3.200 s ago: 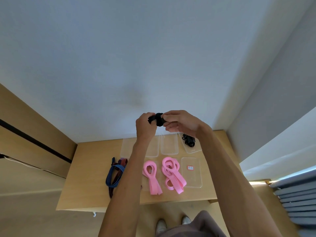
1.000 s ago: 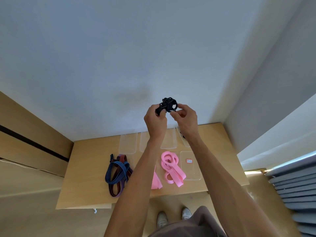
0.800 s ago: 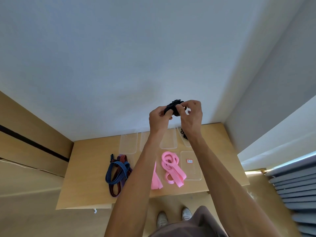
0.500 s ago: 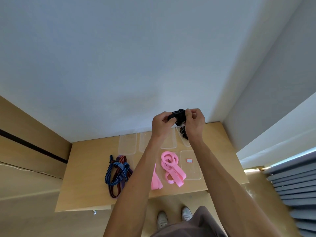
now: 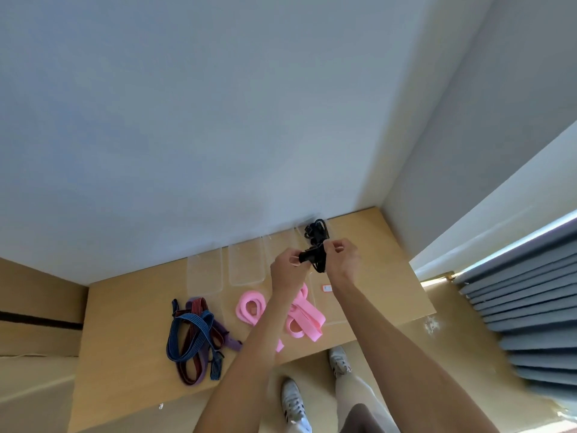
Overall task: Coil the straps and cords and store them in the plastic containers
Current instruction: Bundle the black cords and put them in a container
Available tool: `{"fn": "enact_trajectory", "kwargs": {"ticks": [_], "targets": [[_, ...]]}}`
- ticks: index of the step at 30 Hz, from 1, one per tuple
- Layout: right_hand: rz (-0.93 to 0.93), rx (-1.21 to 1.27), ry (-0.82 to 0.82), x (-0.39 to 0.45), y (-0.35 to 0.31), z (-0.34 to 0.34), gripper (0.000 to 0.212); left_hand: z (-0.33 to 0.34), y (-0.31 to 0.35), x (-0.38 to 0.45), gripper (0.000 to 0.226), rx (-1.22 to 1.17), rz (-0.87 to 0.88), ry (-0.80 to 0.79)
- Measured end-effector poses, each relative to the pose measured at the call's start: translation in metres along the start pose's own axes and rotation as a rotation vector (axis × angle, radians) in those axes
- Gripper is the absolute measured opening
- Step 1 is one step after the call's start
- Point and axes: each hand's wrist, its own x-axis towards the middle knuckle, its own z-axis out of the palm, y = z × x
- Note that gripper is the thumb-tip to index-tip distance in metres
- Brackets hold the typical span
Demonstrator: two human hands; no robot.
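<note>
Both hands are raised above the far right part of the wooden table (image 5: 131, 307), and between them sits a small bundle of black cord (image 5: 313, 259). The left hand (image 5: 288, 270) pinches its left end with curled fingers; the right hand (image 5: 342, 257) pinches the upper right side. How tightly the bundle is wound is hard to make out — it reads as a dark knot with a loop hanging below.

Just behind it, a second black cord bundle (image 5: 317, 229) lies in the far right clear container (image 5: 299, 228), partly hidden by the held one. Two more clear plastic containers (image 5: 204, 270) stand in the back row to the left, thin-walled, rectangular with rounded corners, nearly invisible against the wood. A nearer container carries a small red-and-white label (image 5: 327, 287); its writing is too small to read, and the right forearm covers most of that box.

Flat pink straps (image 5: 249, 307) lie looped at mid-table, partly covered by the left forearm. Left of them is a tangle of blue, maroon and purple elastic cords (image 5: 193, 335) — ribbed, striped, overlapping.
</note>
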Motion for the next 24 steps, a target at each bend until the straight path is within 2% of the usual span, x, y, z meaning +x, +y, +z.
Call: {"fn": "enact_trajectory", "kwargs": {"ticks": [3,7,10,15,18,24], "targets": [[0.039,-0.047,-0.017,0.020,0.021,0.002,0.018,0.022,-0.013,0.008,0.020,0.055,-0.039,-0.006],[0.009,-0.100,-0.030,0.060,0.031,0.006,0.011,0.057,-0.014,0.032,0.030,0.056,-0.089,0.054],[-0.044,-0.138,-0.058,0.099,0.031,0.015,0.013,0.085,-0.012,0.061,0.019,0.131,-0.062,0.088],[-0.095,-0.251,-0.157,0.157,0.033,0.039,0.009,0.117,-0.021,0.103,0.020,0.221,-0.093,0.163],[-0.116,-0.337,-0.229,0.174,0.043,0.049,0.010,0.130,-0.030,0.112,0.027,0.305,-0.130,0.143],[-0.152,-0.556,-0.342,0.193,0.065,0.054,0.012,0.141,-0.052,0.123,0.022,0.552,-0.126,0.124]]}}
